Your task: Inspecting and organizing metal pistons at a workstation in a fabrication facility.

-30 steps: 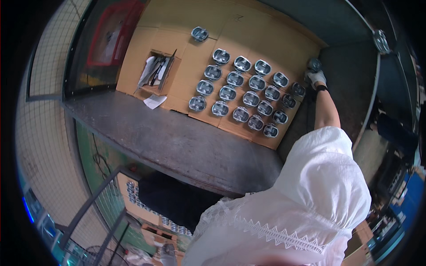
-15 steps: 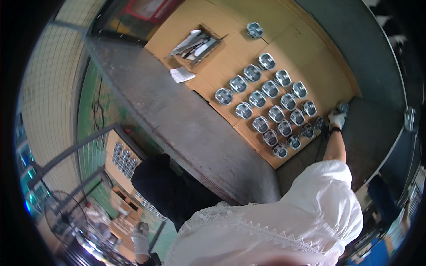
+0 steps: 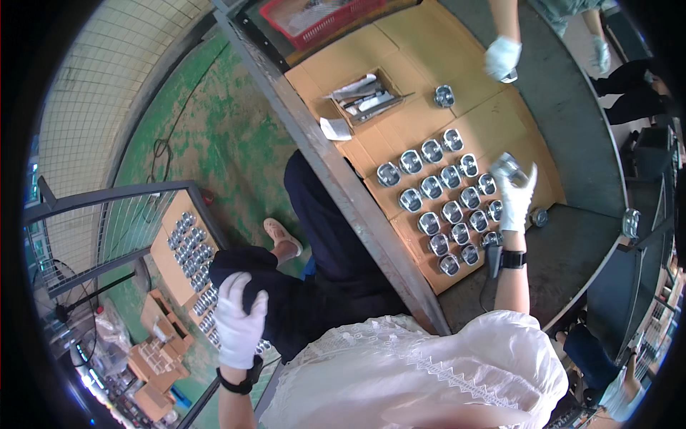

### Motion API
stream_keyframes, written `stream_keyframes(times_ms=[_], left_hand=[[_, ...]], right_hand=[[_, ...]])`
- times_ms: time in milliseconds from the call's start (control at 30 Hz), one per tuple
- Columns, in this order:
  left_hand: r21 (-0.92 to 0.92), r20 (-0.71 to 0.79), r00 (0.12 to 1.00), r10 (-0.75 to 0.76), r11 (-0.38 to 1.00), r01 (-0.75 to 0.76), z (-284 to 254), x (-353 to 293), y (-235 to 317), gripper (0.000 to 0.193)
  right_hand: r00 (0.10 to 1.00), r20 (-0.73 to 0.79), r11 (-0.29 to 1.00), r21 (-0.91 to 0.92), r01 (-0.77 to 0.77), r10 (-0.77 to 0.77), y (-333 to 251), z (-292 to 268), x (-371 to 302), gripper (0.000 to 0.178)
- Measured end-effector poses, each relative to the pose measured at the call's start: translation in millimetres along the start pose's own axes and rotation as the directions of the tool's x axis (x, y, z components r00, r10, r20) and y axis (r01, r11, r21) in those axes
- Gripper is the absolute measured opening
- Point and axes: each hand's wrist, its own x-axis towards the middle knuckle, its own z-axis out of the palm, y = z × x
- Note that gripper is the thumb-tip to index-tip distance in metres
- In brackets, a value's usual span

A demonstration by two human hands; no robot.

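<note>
Several silver engine pistons [image 3: 431, 187] stand in slanting rows on a cardboard sheet [image 3: 486, 93] covering part of a metal table. My right hand [image 3: 517, 196], white-gloved, is over the right side of these rows. A motion-blurred piston [image 3: 506, 166] is in its fingers, some of which stick out. Below it, near the cardboard's corner, another piston [image 3: 539, 217] stands beside my wrist. My left hand [image 3: 241, 314], also gloved, is raised at the lower left with its fingers apart and nothing in it. One single piston [image 3: 444, 96] stands apart, beyond the rows.
A co-worker's gloved hand [image 3: 503, 58] holds a metal part at the table's far side. A small box of tools [image 3: 368, 96] and a red basket [image 3: 321, 27] are on the far left. More pistons [image 3: 191, 250] stand on a rack at left. One piston [image 3: 631, 223] stands at the right edge.
My right hand has moved from the cardboard's corner up over the rows, with a piston. My left hand has risen from the lower left and opened. A co-worker's hand has come into view.
</note>
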Motion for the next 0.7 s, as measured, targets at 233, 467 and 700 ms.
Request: stream_keyframes(times_ms=[233, 467, 700], left_hand=[[-0.325, -0.212, 0.958, 0.195, 0.910, -0.257, -6.8, 33.7, 28.3, 0.060], [-0.726, -0.477, 0.861, -0.179, 0.633, -0.270, 13.1, 37.8, -5.9, 0.071], [-0.978, -0.009, 0.888, -0.461, -0.182, -0.105, -1.6, 18.4, -72.4, 0.039]], right_hand=[[0.805, 0.482, 0.923, 0.330, 0.200, -0.347, -240.5, 98.0, -169.0, 0.097], [0.590, 0.614, 0.846, 0.298, 0.443, -0.525, -309.3, 193.0, -287.9, 0.100], [0.462, 0.730, 0.863, 0.399, 0.309, -0.503, -300.3, 225.3, -322.9, 0.086]])
